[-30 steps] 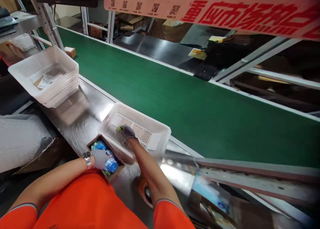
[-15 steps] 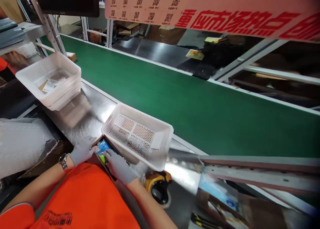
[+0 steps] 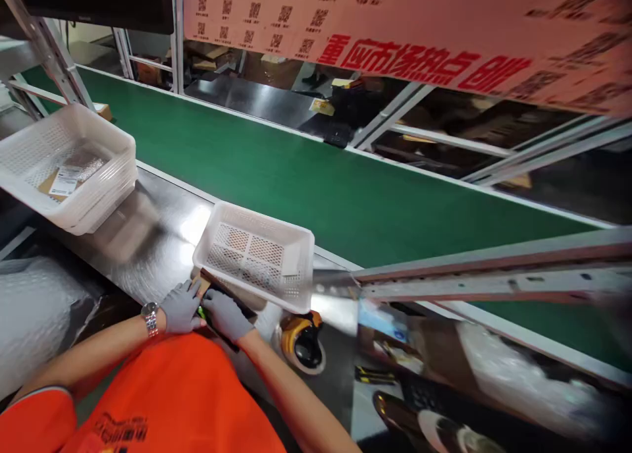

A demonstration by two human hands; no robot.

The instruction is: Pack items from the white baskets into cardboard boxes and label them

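Observation:
Close to my body is a small open cardboard box (image 3: pixel 237 296), tilted, its brown flap (image 3: pixel 203 284) standing up between my hands. My left hand (image 3: pixel 181 308), in a grey glove, grips the box's left end with its fingers curled. Over the box opening, my grey-gloved right hand (image 3: pixel 226 315) has its fingers bent inward; what they hold is hidden. A bit of a bright green item (image 3: pixel 201 312) shows between the hands. Just beyond the box sits a white perforated basket (image 3: pixel 302 268), with a pale card (image 3: pixel 290 261) inside.
Stacked white baskets (image 3: pixel 111 196) at the left hold a labelled packet (image 3: pixel 65 180). A green conveyor belt (image 3: pixel 276 176) runs behind the metal bench (image 3: pixel 162 249). To the right are a yellow-and-black tape dispenser (image 3: pixel 302 341) and a metal rail (image 3: pixel 474 268). Bubble wrap (image 3: pixel 39 315) lies at left.
My view has turned right. The blue packet seen in the box is now covered by my hands, with only some green showing. My hands have drawn closer together, and the brown flap has come up.

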